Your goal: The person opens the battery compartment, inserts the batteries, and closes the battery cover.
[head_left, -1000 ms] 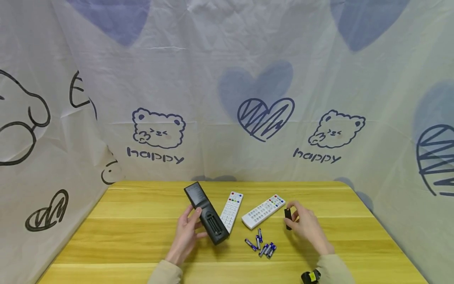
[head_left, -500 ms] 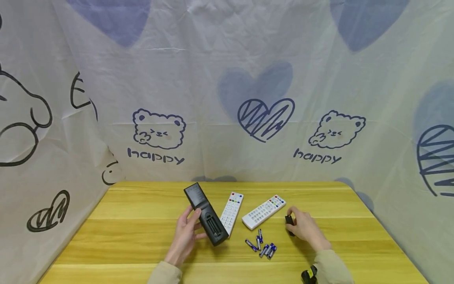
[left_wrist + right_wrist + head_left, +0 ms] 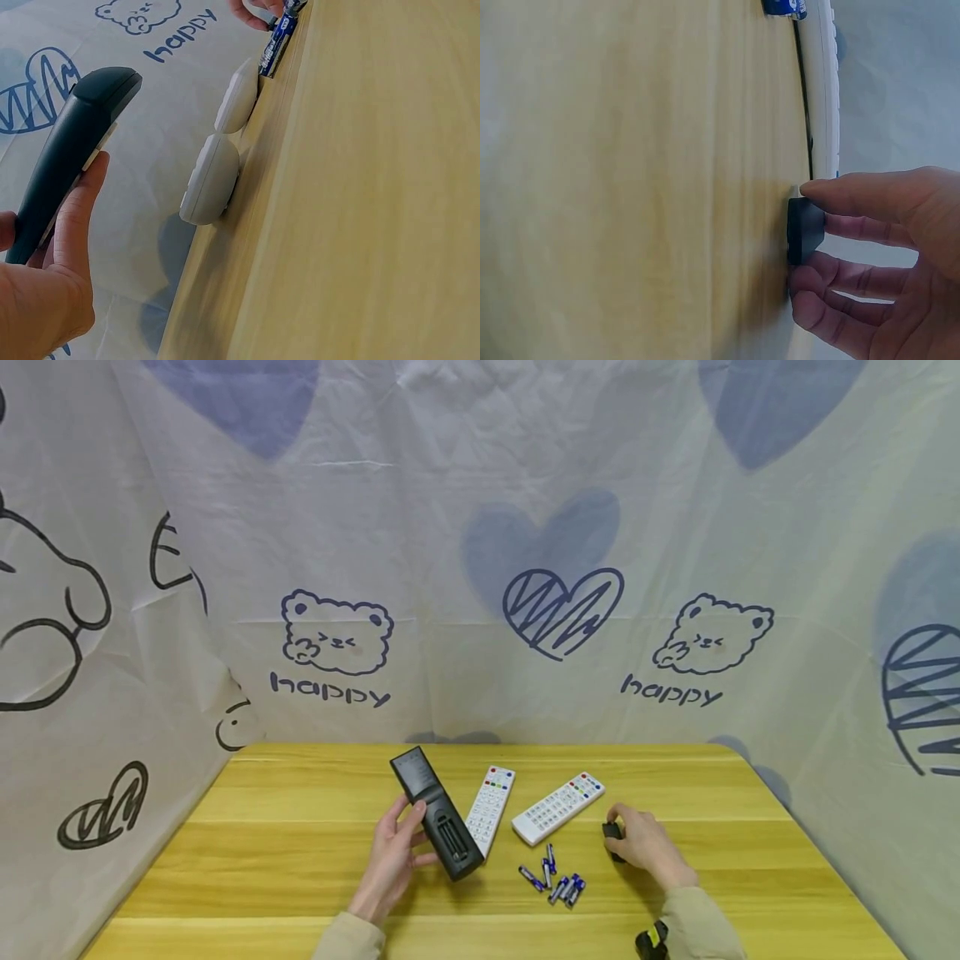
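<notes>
My left hand (image 3: 392,860) holds a black remote control (image 3: 430,793) with its back turned up and tilted. Near the lower end, its battery compartment (image 3: 453,837) is uncovered, with no batteries showing in it. At the right, my right hand (image 3: 651,845) pinches a small black battery cover (image 3: 612,832) between thumb and fingers. In the right wrist view the cover (image 3: 805,229) is right at the tabletop. Several small blue-and-silver batteries (image 3: 575,892) lie loose between the two hands.
Two white remote controls lie buttons up on the wooden table (image 3: 262,843): a slanted one (image 3: 558,808) left of the right hand, another (image 3: 491,802) just beside the black remote. A printed cloth (image 3: 450,710) hangs behind the table.
My right hand has lowered the battery cover from an upright hold down to the table. The left hand and the black remote control have hardly moved.
</notes>
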A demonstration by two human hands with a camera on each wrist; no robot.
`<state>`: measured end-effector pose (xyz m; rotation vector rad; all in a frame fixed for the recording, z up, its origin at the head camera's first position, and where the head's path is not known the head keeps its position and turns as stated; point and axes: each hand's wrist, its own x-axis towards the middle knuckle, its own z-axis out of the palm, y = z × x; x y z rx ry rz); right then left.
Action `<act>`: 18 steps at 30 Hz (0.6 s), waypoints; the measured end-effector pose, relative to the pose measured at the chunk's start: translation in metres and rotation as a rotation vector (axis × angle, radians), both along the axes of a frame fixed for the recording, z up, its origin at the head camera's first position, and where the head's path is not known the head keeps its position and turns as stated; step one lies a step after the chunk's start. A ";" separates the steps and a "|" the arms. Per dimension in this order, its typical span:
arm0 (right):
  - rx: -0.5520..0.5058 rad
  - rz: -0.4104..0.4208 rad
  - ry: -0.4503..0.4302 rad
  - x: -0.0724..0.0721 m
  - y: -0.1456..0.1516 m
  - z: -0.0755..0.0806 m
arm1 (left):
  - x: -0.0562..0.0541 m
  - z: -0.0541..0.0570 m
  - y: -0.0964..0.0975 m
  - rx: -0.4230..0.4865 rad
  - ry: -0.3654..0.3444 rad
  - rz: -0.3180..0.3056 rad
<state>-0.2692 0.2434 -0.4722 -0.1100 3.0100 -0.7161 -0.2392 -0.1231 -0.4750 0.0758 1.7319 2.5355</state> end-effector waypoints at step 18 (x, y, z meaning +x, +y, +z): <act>-0.180 0.096 -0.154 0.033 -0.032 0.020 | -0.002 0.005 0.009 -0.039 -0.034 0.018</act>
